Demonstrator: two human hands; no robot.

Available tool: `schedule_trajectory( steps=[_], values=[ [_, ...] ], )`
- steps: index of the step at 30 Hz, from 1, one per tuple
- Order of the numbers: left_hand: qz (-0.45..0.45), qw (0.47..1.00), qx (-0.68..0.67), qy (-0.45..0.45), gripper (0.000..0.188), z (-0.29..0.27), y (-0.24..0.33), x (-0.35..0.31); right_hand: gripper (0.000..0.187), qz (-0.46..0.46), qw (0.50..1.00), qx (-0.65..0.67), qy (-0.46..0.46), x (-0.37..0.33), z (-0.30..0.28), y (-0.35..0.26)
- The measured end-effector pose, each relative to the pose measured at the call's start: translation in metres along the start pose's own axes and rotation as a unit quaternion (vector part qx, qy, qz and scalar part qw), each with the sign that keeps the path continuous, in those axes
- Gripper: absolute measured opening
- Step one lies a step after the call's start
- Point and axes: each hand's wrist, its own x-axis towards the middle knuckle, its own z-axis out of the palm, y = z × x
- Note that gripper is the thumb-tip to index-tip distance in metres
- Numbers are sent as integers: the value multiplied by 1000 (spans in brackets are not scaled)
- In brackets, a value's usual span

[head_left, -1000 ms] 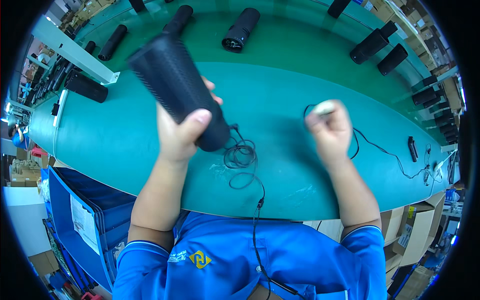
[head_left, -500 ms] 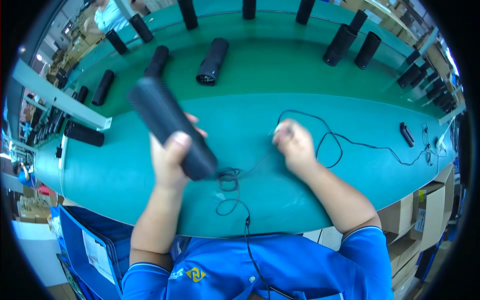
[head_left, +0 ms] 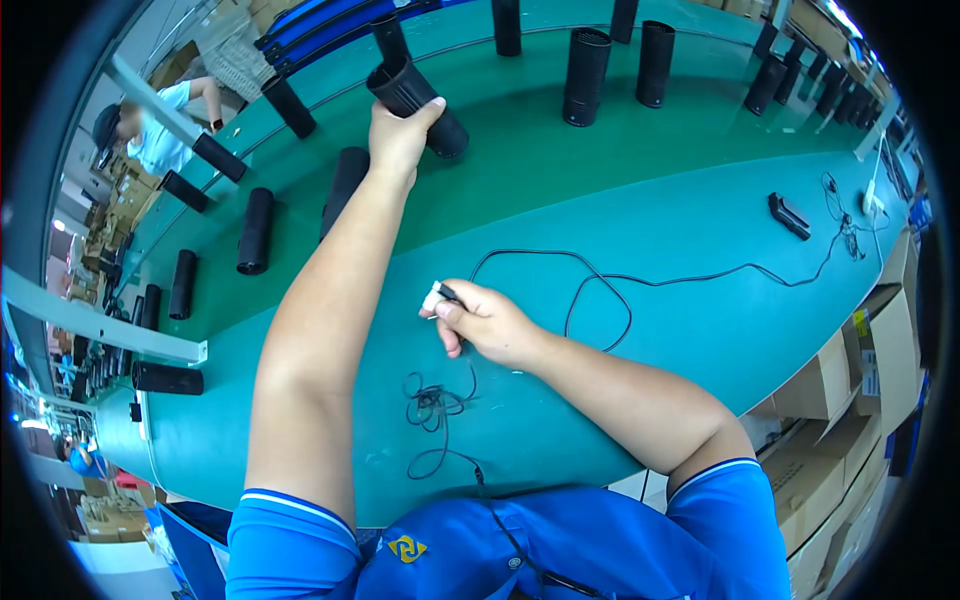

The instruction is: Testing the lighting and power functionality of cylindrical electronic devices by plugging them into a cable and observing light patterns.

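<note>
At dark-green strip [head_left: 520, 155], left hand [head_left: 398, 145] grips tilted black cylinder [head_left: 411, 92]; right hand [head_left: 490, 325] pinches white-tipped cable plug [head_left: 437, 298] over tabletop [head_left: 690, 230]. Likely picking or placing cylinder; next move calls for steady grip.

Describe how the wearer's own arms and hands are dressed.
The left hand and right hand wear no gloves, and no watch shows. Short blue sleeves with thin white edging end above the elbows; the blue shirt has a yellow diamond-shaped emblem.

- the black cylinder [head_left: 448, 133] you grip, tilted, leaning toward the upper left
- the small white-and-black plug [head_left: 434, 298] you pinch, well apart from it
</note>
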Motion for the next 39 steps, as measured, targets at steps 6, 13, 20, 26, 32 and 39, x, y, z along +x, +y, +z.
schedule_trajectory(
  steps=[6,13,20,26,32,39],
  values=[
    [20,980,199,16,68,24,-22,3,21,-4,1000,11,-15,0,-2,2],
    [155,707,690,33,84,-79,-33,-11,23,28,999,20,6,-2,-2,-3],
    [-287,938,131,-141,64,-159,-11,-82,22,62,997,26,-24,-6,-2,-8],
    [-218,816,-516,-143,47,-145,17,-209,20,88,992,-59,-60,-16,12,-26],
    [-217,795,-560,-81,49,-146,18,-247,19,-6,985,-152,-85,-28,38,-17],
    [-151,787,-587,-116,59,-159,-11,-255,21,74,987,-103,-101,-37,51,-39]
  ],
)
